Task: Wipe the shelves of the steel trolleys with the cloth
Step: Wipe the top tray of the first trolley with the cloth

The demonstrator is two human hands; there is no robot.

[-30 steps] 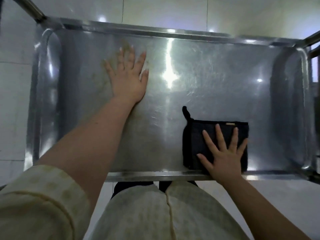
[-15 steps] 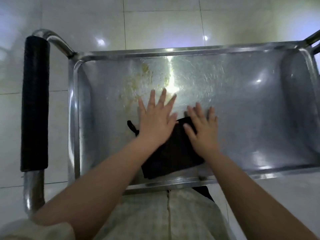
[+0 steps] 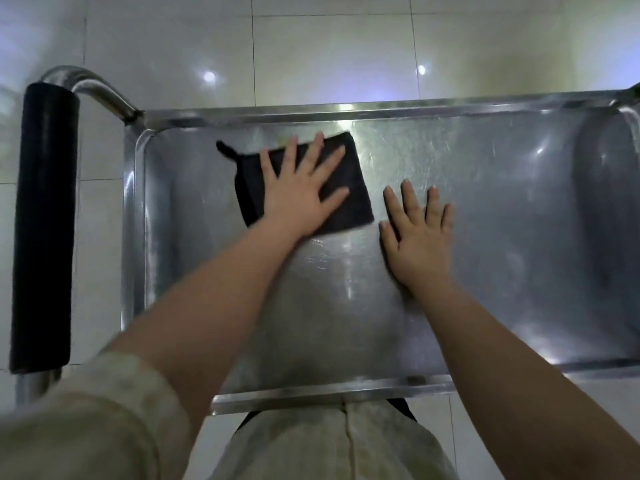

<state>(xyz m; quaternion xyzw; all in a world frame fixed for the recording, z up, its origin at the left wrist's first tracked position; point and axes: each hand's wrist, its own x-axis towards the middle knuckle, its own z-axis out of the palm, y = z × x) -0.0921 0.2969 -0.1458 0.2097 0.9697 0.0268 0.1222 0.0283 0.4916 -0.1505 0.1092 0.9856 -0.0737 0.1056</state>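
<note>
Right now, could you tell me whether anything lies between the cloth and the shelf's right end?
Only the right hand, resting flat on the shelf just right of the cloth, which the left hand presses. Nothing else shows beyond it.

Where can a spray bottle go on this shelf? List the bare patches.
Widest: the right half of the shelf, from the right hand to the right rim. Also the near strip between the forearms. Crowded: far left, where the left hand presses the cloth.
</note>
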